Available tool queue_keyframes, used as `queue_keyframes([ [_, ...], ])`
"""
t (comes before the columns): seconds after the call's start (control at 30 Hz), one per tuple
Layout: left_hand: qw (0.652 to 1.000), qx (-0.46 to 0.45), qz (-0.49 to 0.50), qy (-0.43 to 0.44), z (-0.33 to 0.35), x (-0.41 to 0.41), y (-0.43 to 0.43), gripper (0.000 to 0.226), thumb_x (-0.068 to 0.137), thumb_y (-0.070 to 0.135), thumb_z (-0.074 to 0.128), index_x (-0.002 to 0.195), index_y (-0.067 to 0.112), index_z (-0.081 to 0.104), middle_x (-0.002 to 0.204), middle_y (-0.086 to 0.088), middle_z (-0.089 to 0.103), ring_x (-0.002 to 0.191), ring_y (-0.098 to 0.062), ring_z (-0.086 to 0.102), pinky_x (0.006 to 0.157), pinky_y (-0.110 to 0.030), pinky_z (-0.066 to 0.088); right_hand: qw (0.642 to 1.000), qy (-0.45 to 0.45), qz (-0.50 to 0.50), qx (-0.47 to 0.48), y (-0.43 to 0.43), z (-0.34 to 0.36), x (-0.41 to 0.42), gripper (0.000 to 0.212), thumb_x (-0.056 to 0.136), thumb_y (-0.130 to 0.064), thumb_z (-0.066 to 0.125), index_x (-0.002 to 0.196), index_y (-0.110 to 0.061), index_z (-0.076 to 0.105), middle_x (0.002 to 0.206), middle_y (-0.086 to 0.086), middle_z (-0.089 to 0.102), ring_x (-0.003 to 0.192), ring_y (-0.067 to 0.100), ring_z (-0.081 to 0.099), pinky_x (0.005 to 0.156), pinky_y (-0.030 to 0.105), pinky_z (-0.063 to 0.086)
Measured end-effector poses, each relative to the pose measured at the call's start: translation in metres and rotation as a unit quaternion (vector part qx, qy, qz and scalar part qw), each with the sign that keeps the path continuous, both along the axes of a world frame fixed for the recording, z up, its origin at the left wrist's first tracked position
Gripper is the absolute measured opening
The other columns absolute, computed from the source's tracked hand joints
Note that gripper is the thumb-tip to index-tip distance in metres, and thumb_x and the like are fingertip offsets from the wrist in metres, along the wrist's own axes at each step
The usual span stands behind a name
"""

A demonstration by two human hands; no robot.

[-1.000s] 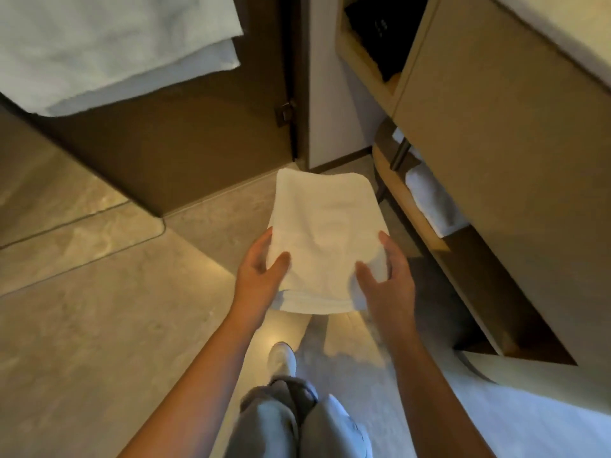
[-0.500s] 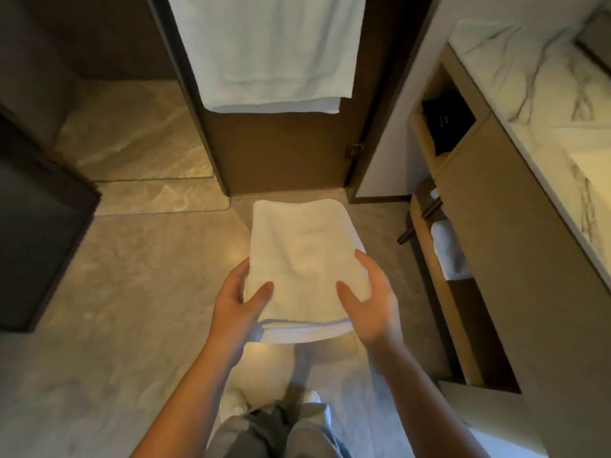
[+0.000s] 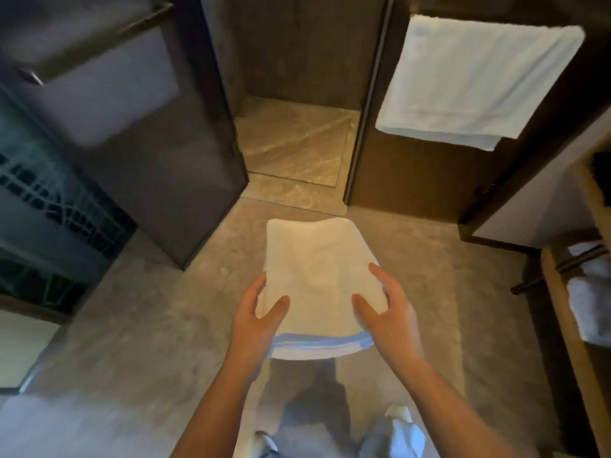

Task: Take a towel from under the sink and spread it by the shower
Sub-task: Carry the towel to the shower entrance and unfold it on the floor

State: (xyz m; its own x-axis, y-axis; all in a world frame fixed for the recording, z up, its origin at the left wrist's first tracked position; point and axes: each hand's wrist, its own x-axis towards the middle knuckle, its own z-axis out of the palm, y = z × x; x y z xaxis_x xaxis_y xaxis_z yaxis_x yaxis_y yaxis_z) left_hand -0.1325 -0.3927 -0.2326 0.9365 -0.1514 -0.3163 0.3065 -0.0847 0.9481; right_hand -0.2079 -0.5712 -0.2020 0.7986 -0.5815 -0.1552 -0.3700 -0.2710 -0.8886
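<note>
A folded white towel (image 3: 317,276) lies flat in the air at waist height, held level in front of me. My left hand (image 3: 254,322) grips its near left edge, thumb on top. My right hand (image 3: 388,320) grips the near right edge the same way. Straight ahead, the shower floor (image 3: 294,147) shows through an open doorway, with a raised stone threshold (image 3: 291,195) just beyond the towel's far edge. The under-sink shelf (image 3: 562,312) is at the far right with more white towels (image 3: 588,302) on it.
A dark glass shower door (image 3: 158,153) stands open on the left. A white towel (image 3: 476,81) hangs on the panel to the right of the doorway. My legs and shoes (image 3: 396,414) are on the stone floor (image 3: 148,342) below the towel.
My view has swung left from the vanity to face the shower doorway. Both hands keep the same hold on the folded towel, which has come along with me.
</note>
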Motion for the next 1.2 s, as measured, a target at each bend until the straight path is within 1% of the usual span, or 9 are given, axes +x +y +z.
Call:
queue_keyframes([
  [0.07,1.0,0.011,0.014,-0.003,0.006,0.009,0.041,0.044,0.082,0.015,0.066,0.12,0.027,0.051,0.126,-0.001,0.057,0.109,-0.015,0.058,0.084,-0.029,0.05,1.0,-0.011,0.024,0.014,0.039,0.002,0.015,0.051,0.081,-0.018,0.065,0.126,-0.031,0.046,0.126,-0.007,0.051,0.107,0.008,0.048,0.086,0.024,0.039],
  [0.17,0.999,0.014,0.036,-0.015,0.015,0.022,0.097,0.044,0.083,0.014,0.065,0.123,0.024,0.051,0.128,-0.002,0.056,0.111,-0.018,0.058,0.093,-0.04,0.05,0.998,-0.015,0.055,0.006,0.089,0.005,0.038,0.052,0.081,-0.02,0.065,0.128,-0.031,0.045,0.12,-0.015,0.045,0.107,0.002,0.043,0.087,0.022,0.036],
  [0.3,0.998,0.023,0.044,-0.037,0.02,0.041,0.137,0.046,0.084,0.018,0.064,0.127,0.023,0.049,0.124,-0.001,0.058,0.106,-0.014,0.059,0.081,-0.028,0.051,0.996,-0.023,0.082,-0.007,0.127,0.009,0.065,0.053,0.082,-0.022,0.065,0.129,-0.032,0.043,0.122,-0.02,0.041,0.111,-0.002,0.037,0.089,0.02,0.032],
  [0.43,0.998,0.016,0.043,-0.039,0.015,0.071,0.153,0.047,0.084,0.018,0.063,0.128,0.023,0.048,0.127,-0.002,0.057,0.111,-0.018,0.057,0.094,-0.044,0.049,0.995,-0.023,0.09,-0.023,0.141,0.007,0.101,0.053,0.081,-0.021,0.066,0.129,-0.031,0.044,0.126,-0.015,0.044,0.11,0.0,0.039,0.087,0.021,0.033],
  [0.6,0.998,0.035,0.042,-0.044,0.009,0.136,0.159,0.047,0.084,0.02,0.065,0.127,0.024,0.049,0.128,-0.002,0.056,0.111,-0.018,0.056,0.094,-0.045,0.049,0.997,-0.027,0.071,-0.025,0.15,-0.002,0.166,0.052,0.081,-0.02,0.066,0.128,-0.028,0.045,0.131,-0.009,0.046,0.106,0.003,0.041,0.085,0.021,0.037],
  [0.8,0.996,0.062,0.008,-0.059,0.019,0.232,0.157,0.04,0.083,0.015,0.065,0.121,0.023,0.053,0.121,-0.004,0.061,0.108,-0.02,0.059,0.095,-0.048,0.048,0.998,-0.058,0.034,0.019,0.15,-0.005,0.245,0.05,0.08,-0.013,0.067,0.125,-0.023,0.049,0.12,-0.015,0.046,0.111,0.003,0.042,0.089,0.021,0.034],
  [0.97,0.996,0.058,-0.021,-0.066,0.016,0.292,0.153,0.045,0.081,0.016,0.067,0.124,0.022,0.052,0.121,-0.003,0.061,0.108,-0.017,0.059,0.093,-0.041,0.05,0.998,-0.055,-0.002,0.028,0.148,-0.005,0.293,0.047,0.08,-0.013,0.067,0.122,-0.026,0.049,0.117,-0.013,0.048,0.11,0.01,0.047,0.086,0.027,0.039],
  [1.13,0.995,0.018,-0.072,-0.063,0.01,0.354,0.145,0.035,0.081,0.009,0.066,0.106,0.032,0.057,0.108,0.01,0.064,0.094,0.002,0.063,0.08,-0.017,0.052,0.998,-0.041,-0.049,0.027,0.15,-0.009,0.336,0.046,0.08,-0.016,0.066,0.121,-0.028,0.049,0.121,-0.011,0.05,0.114,0.012,0.047,0.085,0.027,0.038],
  [1.2,0.993,0.015,-0.101,-0.063,0.007,0.382,0.144,0.036,0.082,0.011,0.066,0.109,0.032,0.055,0.11,0.01,0.063,0.097,0.0,0.061,0.082,-0.021,0.051,0.997,-0.034,-0.074,0.014,0.154,-0.013,0.357,0.047,0.08,-0.017,0.066,0.122,-0.028,0.048,0.123,-0.01,0.05,0.113,0.01,0.047,0.085,0.025,0.037],
])
